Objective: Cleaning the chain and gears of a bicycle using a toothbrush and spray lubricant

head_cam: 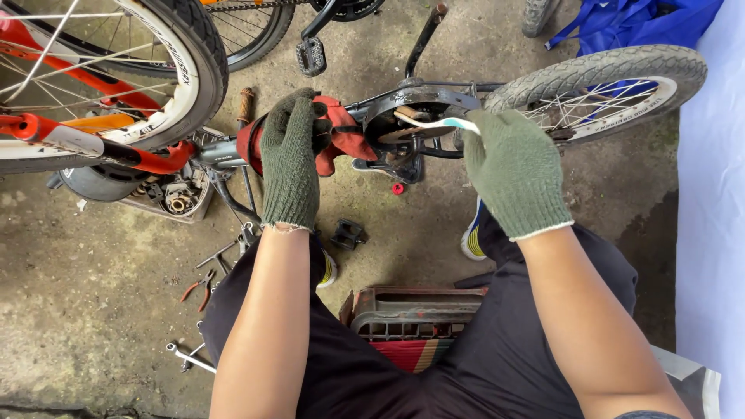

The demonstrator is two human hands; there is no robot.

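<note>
Clearly a cleaning step is in hand, judging from the layout. At far left an orange bike (85,116) stands with its wheel over a tray of parts (171,198), and pliers (198,287) and wrenches (190,357) lie on the concrete floor (77,310) nearer the person. The left hand (291,159), in a green glove, is clamped around a red rag (341,136) and the frame tube of a small black bike lying on its side, steadying it. Just right of that sits the bottom bracket (403,124), greasy and dark, with the crank (423,39) pointing far. The right hand (512,167), also gloved, is closed on a toothbrush (438,124) whose head rests in the bracket opening. Farther right the rear wheel (597,85) lies against a blue bag (636,23). A stool (411,314) shows between the knees. I judge that scrubbing the bracket comes next, which calls for short strokes while the left hand stops the frame from rolling.
</note>
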